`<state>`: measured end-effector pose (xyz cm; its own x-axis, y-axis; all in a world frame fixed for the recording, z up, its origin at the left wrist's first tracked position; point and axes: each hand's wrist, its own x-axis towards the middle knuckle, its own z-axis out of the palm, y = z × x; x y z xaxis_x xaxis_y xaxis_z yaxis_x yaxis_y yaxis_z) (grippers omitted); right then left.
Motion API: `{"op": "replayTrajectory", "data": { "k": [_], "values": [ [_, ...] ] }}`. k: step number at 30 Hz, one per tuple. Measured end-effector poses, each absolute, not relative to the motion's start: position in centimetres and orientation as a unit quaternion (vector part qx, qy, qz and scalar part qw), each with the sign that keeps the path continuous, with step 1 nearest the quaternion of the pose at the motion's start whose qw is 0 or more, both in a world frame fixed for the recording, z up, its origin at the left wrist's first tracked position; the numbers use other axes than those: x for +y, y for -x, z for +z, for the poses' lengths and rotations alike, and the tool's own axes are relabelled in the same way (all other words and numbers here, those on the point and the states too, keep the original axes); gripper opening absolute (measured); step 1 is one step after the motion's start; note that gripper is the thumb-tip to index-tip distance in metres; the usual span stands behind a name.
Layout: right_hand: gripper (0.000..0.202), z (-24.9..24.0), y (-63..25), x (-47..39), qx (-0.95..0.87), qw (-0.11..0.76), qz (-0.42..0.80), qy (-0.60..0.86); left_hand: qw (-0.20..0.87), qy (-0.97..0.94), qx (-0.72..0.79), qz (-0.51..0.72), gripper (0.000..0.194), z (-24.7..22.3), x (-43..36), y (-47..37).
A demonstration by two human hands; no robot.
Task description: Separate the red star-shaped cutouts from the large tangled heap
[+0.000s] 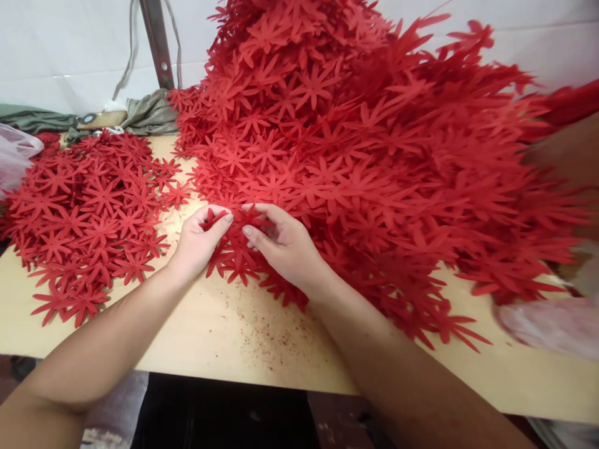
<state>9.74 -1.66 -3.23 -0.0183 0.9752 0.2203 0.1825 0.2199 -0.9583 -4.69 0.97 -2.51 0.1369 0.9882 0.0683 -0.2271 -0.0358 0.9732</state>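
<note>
Red star-shaped pieces with long narrow petals form a large pile point(327, 149) across the middle and right of the pale table point(187, 330). My left hand point(201, 234) pinches a red flower piece point(214, 218) between thumb and fingers at the near edge of this pile. Close beside it on the right, my right hand point(281, 240) has thumb and forefinger at another red flower piece point(251, 216), closed on it. A second, smaller pile point(100, 199) of the same pieces lies left of my left hand.
Small red scraps point(271, 337) are scattered near the table's front edge. A clear plastic bag point(16, 156) is at the far left, with grey-green cloth point(152, 112) behind. A metal post point(158, 43) stands against the tiled wall. More plastic point(555, 324) lies at the right.
</note>
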Motion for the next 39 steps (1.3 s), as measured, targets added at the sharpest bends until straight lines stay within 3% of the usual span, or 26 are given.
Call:
{"op": "replayTrajectory", "data": {
  "k": [2, 13, 20, 30, 39],
  "values": [
    [0.011, -2.9, -9.8, -1.7, -0.613, 0.504, 0.368, 0.484, 0.584, -0.482, 0.392, 0.522, 0.031, -2.5, 0.9, 4.6],
    [0.036, -2.1, -9.8, -2.2, -0.629, 0.477, 0.303, 0.533, 0.539, -0.528, 0.389, 0.529, 0.025, -1.5, 0.4, 4.8],
    [0.012, -2.8, -10.2, -1.5, -0.639, 0.532, 0.317, 0.456, 0.539, -0.489, 0.414, 0.547, 0.024, -1.5, 0.7, 4.8],
    [0.014, -1.8, -11.8, -1.1, -0.570, 0.574, 0.334, 0.484, 0.526, -0.398, 0.464, 0.591, 0.025, -1.3, 2.2, 6.0],
    [0.053, -1.1, -11.6, -1.7, -0.577, 0.557, 0.292, 0.522, 0.526, -0.499, 0.444, 0.526, 0.024, -1.8, 1.2, 5.0]
  ]
}}
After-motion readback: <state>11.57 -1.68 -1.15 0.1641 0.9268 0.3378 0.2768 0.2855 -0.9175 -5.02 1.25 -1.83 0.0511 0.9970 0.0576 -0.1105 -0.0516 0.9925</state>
